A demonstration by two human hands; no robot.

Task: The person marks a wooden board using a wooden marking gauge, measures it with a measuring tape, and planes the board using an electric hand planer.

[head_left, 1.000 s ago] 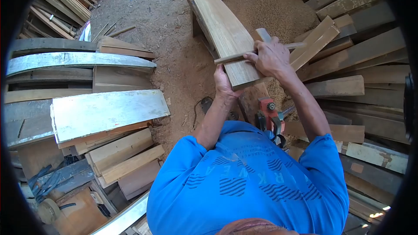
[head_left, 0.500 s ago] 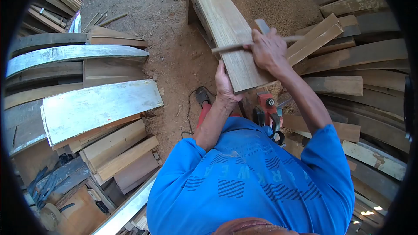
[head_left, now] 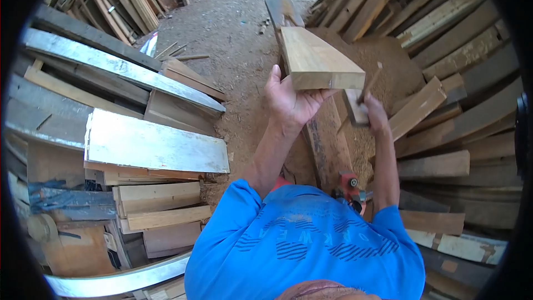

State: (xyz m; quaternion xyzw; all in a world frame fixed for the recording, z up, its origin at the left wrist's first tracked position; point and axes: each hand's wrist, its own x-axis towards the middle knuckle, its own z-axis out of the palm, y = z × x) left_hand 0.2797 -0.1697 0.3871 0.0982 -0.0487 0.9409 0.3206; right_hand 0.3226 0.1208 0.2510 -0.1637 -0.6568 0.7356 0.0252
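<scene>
My left hand (head_left: pixel 294 103) holds the near end of a thick wooden board (head_left: pixel 316 58) from below, its palm up and the thumb at the left edge. The board's near end is raised, with its cut face toward me. To the right of the board, my right hand (head_left: pixel 376 114) is closed on a wooden marking tool (head_left: pixel 356 105), made of a flat block and a thin stick. The tool is apart from the board. Beneath both lies a long, rough wooden beam (head_left: pixel 328 141).
A red power tool (head_left: pixel 350 181) is near my waist. Stacked planks (head_left: pixel 433 166) line the right side. On the left, a white-painted board (head_left: pixel 158 143) rests on more timber. Sawdust (head_left: pixel 391 58) covers ground beyond the bench.
The board's near end has been lifted and tilted up by my left hand. My right hand has taken the marking tool off the board's face, down to the right. The view has shifted.
</scene>
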